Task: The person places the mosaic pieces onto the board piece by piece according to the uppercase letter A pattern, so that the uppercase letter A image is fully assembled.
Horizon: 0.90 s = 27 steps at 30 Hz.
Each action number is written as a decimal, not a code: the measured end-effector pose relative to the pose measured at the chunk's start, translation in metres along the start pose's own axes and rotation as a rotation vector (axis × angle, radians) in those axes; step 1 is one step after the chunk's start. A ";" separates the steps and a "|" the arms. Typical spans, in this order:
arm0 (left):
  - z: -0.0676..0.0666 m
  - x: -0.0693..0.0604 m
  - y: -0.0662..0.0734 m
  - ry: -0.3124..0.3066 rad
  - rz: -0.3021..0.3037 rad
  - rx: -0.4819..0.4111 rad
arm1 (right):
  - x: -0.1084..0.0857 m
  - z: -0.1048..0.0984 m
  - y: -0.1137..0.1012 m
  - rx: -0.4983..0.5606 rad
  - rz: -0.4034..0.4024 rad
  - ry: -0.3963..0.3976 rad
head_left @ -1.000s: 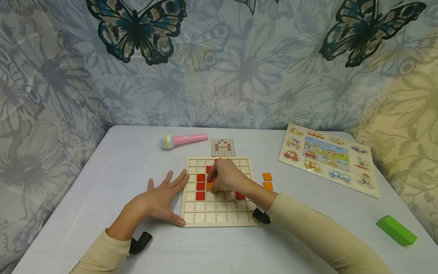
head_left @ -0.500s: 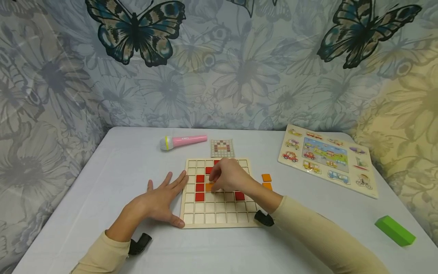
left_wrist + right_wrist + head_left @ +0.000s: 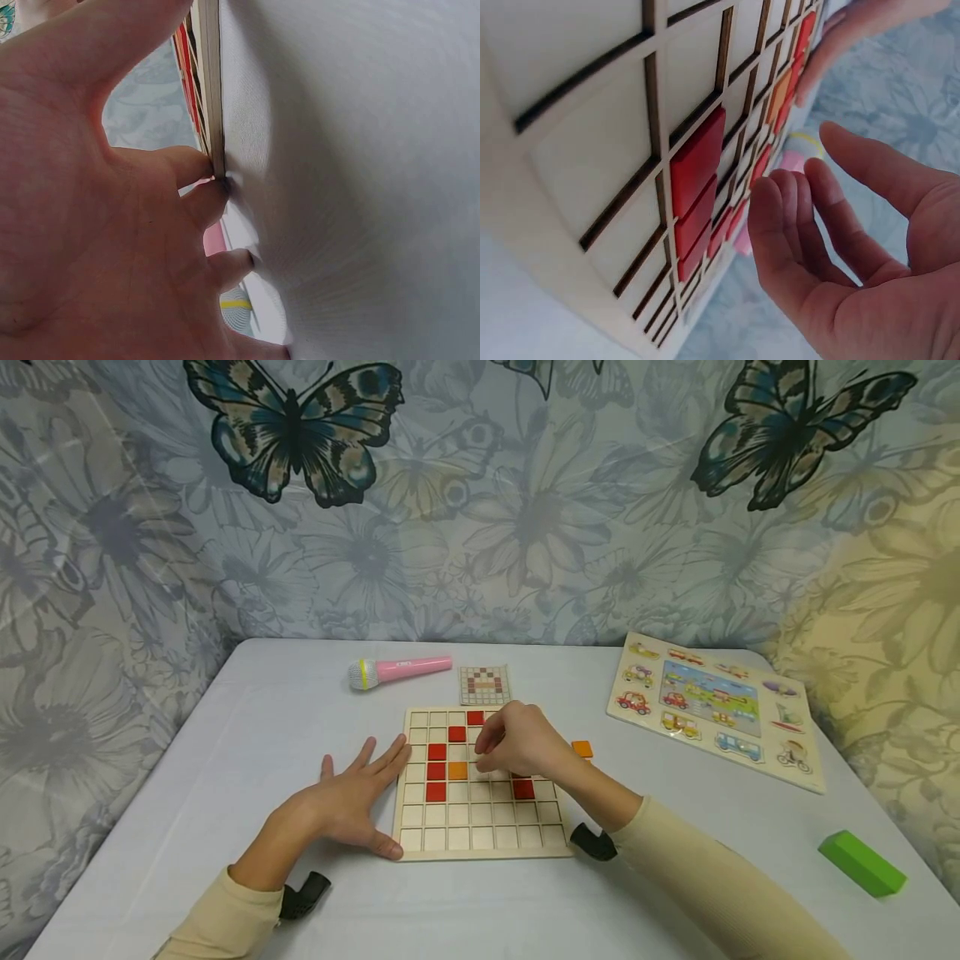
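A wooden grid board (image 3: 483,850) lies mid-table with several red tiles (image 3: 436,771) in its cells. One orange tile (image 3: 457,771) sits in a cell beside the left red column. My left hand (image 3: 348,802) is spread flat, thumb and fingers touching the board's left edge. Above the grid, just right of the orange tile, hovers my right hand (image 3: 521,739). Its fingers (image 3: 769,206) are loosely bent and apart from the thumb, with nothing between them in the right wrist view. Another orange tile (image 3: 582,749) lies right of the board, partly behind the right wrist.
A small pattern card (image 3: 483,685) lies behind the board, with a pink toy microphone (image 3: 401,671) to its left. At the back right is a vehicle picture puzzle (image 3: 712,706). A green block (image 3: 862,862) rests near the right table edge.
My right hand has come off the orange tile in the grid and shifted right, leaving that tile in its cell. My left hand has stayed at the board's edge.
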<state>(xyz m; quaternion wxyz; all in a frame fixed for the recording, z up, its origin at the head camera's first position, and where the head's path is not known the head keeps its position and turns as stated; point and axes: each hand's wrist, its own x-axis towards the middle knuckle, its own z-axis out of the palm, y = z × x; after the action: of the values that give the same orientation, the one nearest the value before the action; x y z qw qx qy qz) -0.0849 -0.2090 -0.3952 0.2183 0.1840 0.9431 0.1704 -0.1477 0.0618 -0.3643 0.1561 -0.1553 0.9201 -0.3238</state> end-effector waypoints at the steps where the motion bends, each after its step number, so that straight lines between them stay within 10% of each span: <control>1: 0.000 0.000 0.000 0.000 0.001 0.000 | -0.001 -0.001 0.001 0.000 0.005 0.003; 27: 0.000 0.000 0.002 -0.001 -0.002 -0.008 | -0.027 -0.050 0.063 0.096 0.054 0.087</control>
<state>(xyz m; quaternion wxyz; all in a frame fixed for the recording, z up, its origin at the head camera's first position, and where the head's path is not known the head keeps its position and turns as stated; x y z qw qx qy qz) -0.0839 -0.2074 -0.3946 0.2195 0.1823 0.9426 0.1736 -0.1544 0.1458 -0.3626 0.1320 -0.1088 0.9133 -0.3695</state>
